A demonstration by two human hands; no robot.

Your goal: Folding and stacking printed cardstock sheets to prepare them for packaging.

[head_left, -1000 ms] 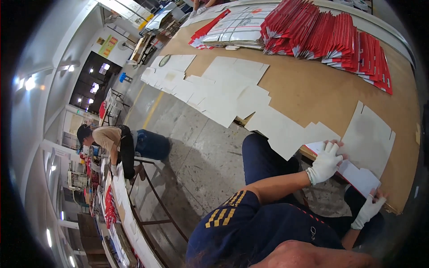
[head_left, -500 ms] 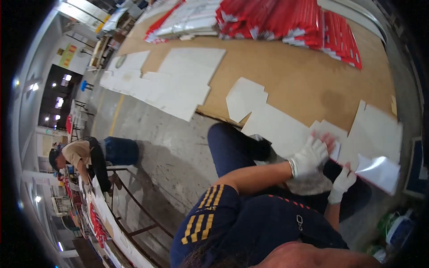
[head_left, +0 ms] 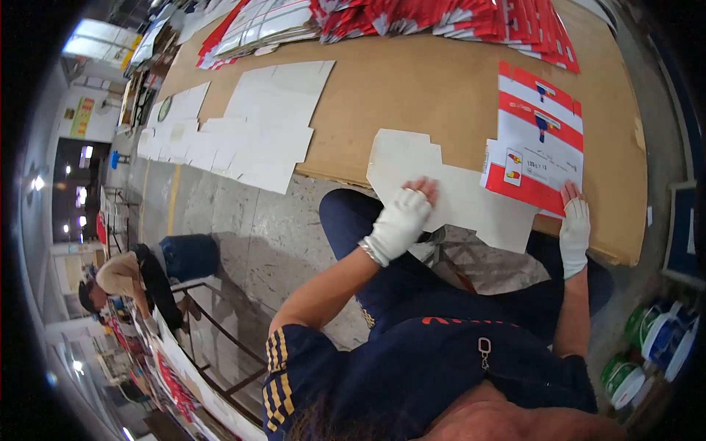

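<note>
through the head camera i'm watching the left hand lying palm down on a blank white die-cut card; its fingers are extending fairly close together and gripping nothing, and i'm reading that flat rest as steadying the card, whose near edge is jutting past the rim of the tan tabletop. to the right, the right hand is laying its straight fingertips on the near right corner of a red-and-white printed card, which is lying picture side up just ahead of those fingers, partly covering the white one; i can't tell whether the thumb is pinching from beneath, but the touch is probably stopping the sheet from sliding. farther off, left of and beyond the left fingers, overlapping white cards are sitting blank side up along the table edge, perhaps for easy reach, with a greenish ring lying on them. straight beyond both hands, a row of red folded pieces is leaning like shingles, likely to save room, beside a white stack. farthest left, past a blue barrel, a co-worker is bending over another table.
</note>
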